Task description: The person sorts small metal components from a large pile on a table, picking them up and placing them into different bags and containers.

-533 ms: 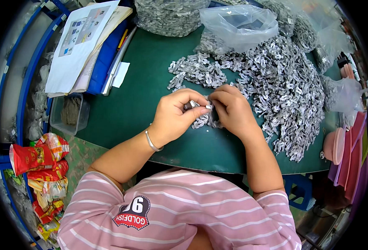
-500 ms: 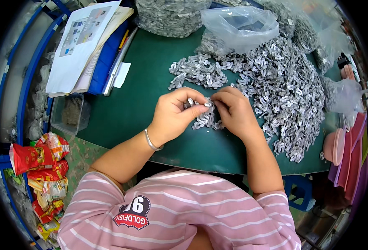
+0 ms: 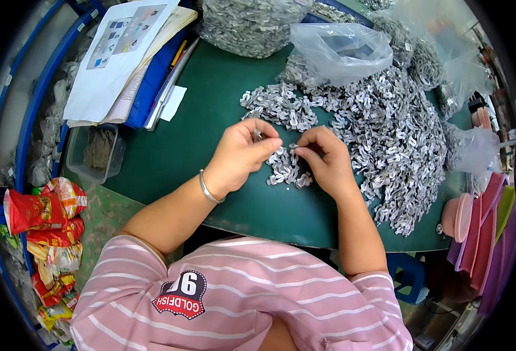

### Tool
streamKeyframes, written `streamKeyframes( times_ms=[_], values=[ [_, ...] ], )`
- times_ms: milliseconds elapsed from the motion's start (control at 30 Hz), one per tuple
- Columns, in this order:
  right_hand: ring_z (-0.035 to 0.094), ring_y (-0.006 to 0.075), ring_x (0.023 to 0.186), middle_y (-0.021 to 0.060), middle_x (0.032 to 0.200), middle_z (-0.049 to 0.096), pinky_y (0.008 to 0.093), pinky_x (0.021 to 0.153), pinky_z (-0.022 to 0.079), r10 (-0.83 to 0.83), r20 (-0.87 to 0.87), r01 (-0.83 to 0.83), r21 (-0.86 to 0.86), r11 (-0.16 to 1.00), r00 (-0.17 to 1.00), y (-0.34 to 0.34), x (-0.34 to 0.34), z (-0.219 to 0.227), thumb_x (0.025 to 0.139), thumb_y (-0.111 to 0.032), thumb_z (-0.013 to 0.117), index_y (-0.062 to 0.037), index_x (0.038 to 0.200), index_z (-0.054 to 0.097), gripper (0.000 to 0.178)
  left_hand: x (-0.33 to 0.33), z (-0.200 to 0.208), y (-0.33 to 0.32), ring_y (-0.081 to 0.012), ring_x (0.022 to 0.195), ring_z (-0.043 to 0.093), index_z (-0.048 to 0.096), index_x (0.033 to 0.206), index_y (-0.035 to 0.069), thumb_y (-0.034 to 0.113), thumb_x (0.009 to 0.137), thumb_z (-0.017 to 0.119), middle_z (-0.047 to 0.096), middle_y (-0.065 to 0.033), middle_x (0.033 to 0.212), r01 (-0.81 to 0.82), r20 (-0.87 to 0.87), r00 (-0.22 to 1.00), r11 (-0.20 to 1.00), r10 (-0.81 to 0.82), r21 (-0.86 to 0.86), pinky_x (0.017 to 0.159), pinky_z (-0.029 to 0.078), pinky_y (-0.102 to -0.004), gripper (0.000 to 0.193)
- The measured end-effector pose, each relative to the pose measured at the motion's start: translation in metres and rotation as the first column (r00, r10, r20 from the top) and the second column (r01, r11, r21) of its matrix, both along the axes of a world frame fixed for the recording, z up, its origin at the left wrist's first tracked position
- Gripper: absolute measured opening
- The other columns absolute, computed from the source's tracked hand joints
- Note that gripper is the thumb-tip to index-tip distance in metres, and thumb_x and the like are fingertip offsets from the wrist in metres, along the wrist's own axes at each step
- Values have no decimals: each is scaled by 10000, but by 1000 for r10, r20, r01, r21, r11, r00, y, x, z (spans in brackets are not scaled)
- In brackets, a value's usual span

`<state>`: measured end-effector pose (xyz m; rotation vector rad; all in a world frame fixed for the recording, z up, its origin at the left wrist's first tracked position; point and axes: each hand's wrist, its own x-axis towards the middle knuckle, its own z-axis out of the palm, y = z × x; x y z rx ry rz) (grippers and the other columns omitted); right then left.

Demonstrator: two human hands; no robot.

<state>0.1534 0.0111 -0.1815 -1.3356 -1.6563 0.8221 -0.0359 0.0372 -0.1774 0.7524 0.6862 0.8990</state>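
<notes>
My left hand (image 3: 238,153), with a silver bangle (image 3: 209,188) at the wrist, is closed with small grey metal pieces (image 3: 257,136) partly showing inside its curled fingers. Thumb and forefinger of my right hand (image 3: 331,164) pinch one small grey looped metal piece (image 3: 293,147). A gap separates the two hands' fingertips. Between and below them lies a little pile of the same looped pieces (image 3: 285,169) on the green tabletop (image 3: 170,158). Beyond the hands is a medium heap (image 3: 281,106), joining a large heap (image 3: 395,146) to the right.
A clear plastic bag (image 3: 342,52) of pieces and a fuller bag (image 3: 249,26) stand at the back. At left are papers (image 3: 111,64) on a blue folder and a clear plastic tub (image 3: 97,153). Red snack packets (image 3: 35,212) lie beyond the table's left edge; pink containers (image 3: 458,216) sit at right.
My fingertips, close together over the little pile before, have moved apart. The right hand now pinches a piece clear of the left. The whole view has shifted slightly.
</notes>
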Motion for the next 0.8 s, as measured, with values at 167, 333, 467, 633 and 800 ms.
streamKeyframes(
  times_ms=[167,333,467,633,800],
  values=[
    [582,174,795,88,900,581,269,647,479,81,-146,-54,182,982,986,-4,-2,9,680,90,656,-20,799,592,175,7,5,-4,1,458,346,573,885,7,90,828,637,566,-19,693,127,-220,969,990,-112,56,379,210,-155,120],
    [590,212,819,111,924,578,269,657,486,83,88,-114,452,885,993,-3,-8,16,662,105,639,-15,805,597,191,8,4,-8,-46,607,516,627,832,10,60,778,677,621,-27,752,76,-425,897,903,123,422,528,402,-176,89],
    [571,262,830,135,916,571,316,682,475,-46,1,44,267,963,999,-5,-1,10,676,70,641,-3,825,600,171,8,2,-8,-68,716,557,640,817,19,42,753,690,632,-10,790,64,-423,884,846,197,529,642,442,-207,85],
    [528,305,831,133,885,559,367,746,439,-5,423,-60,140,988,906,-7,-4,9,659,-31,713,9,843,588,226,7,2,-9,-70,736,563,642,815,14,23,733,700,636,-17,798,44,-420,871,812,254,583,651,445,-202,101],
    [566,195,702,84,806,577,286,631,464,-22,62,30,-131,991,998,-7,-6,3,674,10,706,-6,854,568,227,4,1,-5,-87,651,519,572,864,27,-20,769,589,612,-100,849,-4,-93,995,935,40,355,491,393,-179,107]
  ],
)
